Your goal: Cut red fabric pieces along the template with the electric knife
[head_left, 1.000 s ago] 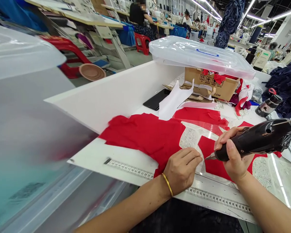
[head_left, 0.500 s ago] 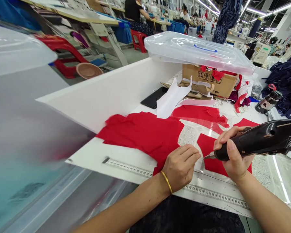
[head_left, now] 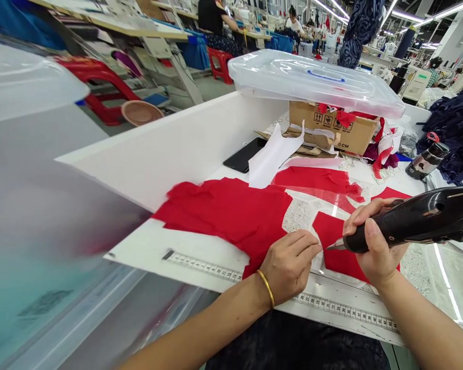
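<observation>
In my right hand (head_left: pixel 380 246) is a thick black hand-held power tool (head_left: pixel 420 218) with a pointed metal tip, which points left over a piece of red fabric (head_left: pixel 341 249). My left hand (head_left: pixel 291 262), wearing a yellow bangle, is closed with its fingertips pinched together just left of that tip. Whatever lies between those fingertips is too small or hidden to make out. Beside and behind the left hand spreads a larger, creased red fabric (head_left: pixel 227 210). A tape measure (head_left: pixel 343 308) runs along the table's front edge, partly covered by the left hand and the fabric.
A cardboard box (head_left: pixel 327 126) stands at the back under a clear plastic lid (head_left: pixel 316 82). White paper (head_left: pixel 275 154) lies against a black phone-like slab (head_left: pixel 244 156). A dark bottle (head_left: pixel 427 160) and heaped navy fabric (head_left: pixel 453 133) are at right. Plastic bins (head_left: pixel 54 257) flank the left.
My right hand and the black tool have shifted slightly right, and the tip is a little higher. My left hand has edged slightly right. The fabric lies as before.
</observation>
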Demonstrator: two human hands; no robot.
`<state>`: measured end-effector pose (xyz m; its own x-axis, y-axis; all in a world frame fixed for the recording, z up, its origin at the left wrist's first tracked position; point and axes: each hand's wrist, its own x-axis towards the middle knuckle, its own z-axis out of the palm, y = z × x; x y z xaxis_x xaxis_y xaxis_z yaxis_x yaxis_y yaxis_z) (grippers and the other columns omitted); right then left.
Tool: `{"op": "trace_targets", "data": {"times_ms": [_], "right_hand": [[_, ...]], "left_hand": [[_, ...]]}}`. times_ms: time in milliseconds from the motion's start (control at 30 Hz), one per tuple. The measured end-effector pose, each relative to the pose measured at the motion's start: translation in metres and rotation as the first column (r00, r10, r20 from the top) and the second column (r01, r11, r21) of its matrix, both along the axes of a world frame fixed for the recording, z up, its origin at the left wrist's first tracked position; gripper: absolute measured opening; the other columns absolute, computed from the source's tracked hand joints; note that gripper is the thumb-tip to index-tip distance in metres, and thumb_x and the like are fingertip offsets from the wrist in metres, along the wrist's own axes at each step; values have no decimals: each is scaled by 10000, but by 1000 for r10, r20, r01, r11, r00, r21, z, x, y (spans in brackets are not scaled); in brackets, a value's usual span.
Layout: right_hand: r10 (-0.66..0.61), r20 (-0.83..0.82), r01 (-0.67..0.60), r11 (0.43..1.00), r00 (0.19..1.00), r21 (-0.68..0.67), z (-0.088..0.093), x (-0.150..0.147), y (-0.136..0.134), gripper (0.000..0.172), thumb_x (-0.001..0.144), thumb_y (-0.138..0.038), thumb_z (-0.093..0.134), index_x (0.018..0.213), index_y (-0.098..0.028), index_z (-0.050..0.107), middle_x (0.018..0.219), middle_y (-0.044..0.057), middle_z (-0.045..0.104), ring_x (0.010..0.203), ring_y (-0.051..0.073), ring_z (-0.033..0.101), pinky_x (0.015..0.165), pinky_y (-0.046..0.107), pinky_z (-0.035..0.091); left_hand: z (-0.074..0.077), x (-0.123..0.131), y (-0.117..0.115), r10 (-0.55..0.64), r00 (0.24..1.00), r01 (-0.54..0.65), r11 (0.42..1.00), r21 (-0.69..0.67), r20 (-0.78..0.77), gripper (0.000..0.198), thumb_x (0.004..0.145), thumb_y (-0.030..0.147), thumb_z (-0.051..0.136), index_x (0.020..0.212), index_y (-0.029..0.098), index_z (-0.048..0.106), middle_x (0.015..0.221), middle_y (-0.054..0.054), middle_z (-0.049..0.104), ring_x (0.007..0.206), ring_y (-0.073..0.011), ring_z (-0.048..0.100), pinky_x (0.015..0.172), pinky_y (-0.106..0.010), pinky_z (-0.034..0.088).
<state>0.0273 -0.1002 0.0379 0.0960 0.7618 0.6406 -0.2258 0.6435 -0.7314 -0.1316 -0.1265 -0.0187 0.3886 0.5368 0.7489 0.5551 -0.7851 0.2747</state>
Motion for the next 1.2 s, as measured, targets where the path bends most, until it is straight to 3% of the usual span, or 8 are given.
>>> {"op": "trace_targets", "data": {"times_ms": [167, 267, 367, 467, 633, 900, 1200], "right_hand": [[-93, 2, 93, 994, 996, 49, 4, 7, 20, 180, 910, -258, 657, 1038, -271, 531, 695, -62, 606, 523, 124, 579, 493, 269, 533], [-149, 18, 147, 984, 989, 98, 1, 12, 41, 130, 902, -268, 663, 926, -246, 537, 661, -64, 601, 509, 117, 576, 497, 263, 529], [-210, -11, 210, 972, 978, 105, -4, 14, 61, 195, 876, -300, 685, 865, -234, 502, 638, -75, 582, 472, 106, 569, 466, 244, 510], [-242, -63, 247, 966, 968, 80, -8, 15, 72, 274, 841, -332, 722, 925, -238, 478, 649, -83, 591, 452, 108, 574, 456, 248, 510], [-234, -69, 239, 969, 970, 60, -11, 12, 75, 324, 844, -380, 728, 960, -243, 458, 641, -86, 589, 460, 114, 582, 475, 263, 523], [-260, -17, 261, 963, 965, 65, -9, 6, 70, 301, 866, -432, 698, 908, -240, 470, 640, -78, 579, 461, 104, 575, 465, 248, 513], [-281, 11, 281, 960, 960, 4, -11, 1, 70, 422, 844, -557, 711, 917, -257, 423, 559, -70, 561, 403, 138, 542, 394, 287, 464]], "left_hand": [[0, 3, 0, -50, 995, 50, 999, -9, -84, 230, 900, 58, 474, 972, 118, 684, 934, -101, 728, 910, -215, 684, 829, -363, 629], [-2, 4, -1, -61, 993, 61, 998, -7, -103, 203, 936, 114, 500, 989, 117, 695, 960, -106, 735, 936, -217, 692, 860, -361, 631], [-5, 4, 0, -62, 990, 61, 998, -10, -124, 200, 961, 153, 514, 1003, 108, 703, 977, -111, 742, 958, -220, 700, 891, -363, 629], [-8, 3, 1, -46, 988, 45, 999, -15, -144, 208, 971, 175, 523, 1028, 105, 710, 1024, -120, 745, 1009, -237, 704, 913, -372, 627], [-10, 2, 2, -14, 984, 12, 1000, -12, -178, 256, 985, 203, 511, 1081, 73, 711, 1110, -155, 738, 1115, -282, 684, 954, -419, 616], [-14, 2, 2, 4, 974, -13, 999, -39, -228, 293, 990, 226, 498, 1114, 71, 712, 1169, -158, 726, 1146, -280, 670, 981, -408, 603], [-12, 1, 2, 2, 971, -15, 998, -53, -240, 278, 979, 215, 518, 1126, 84, 714, 1191, -156, 715, 1158, -276, 661, 1014, -405, 582]]}}
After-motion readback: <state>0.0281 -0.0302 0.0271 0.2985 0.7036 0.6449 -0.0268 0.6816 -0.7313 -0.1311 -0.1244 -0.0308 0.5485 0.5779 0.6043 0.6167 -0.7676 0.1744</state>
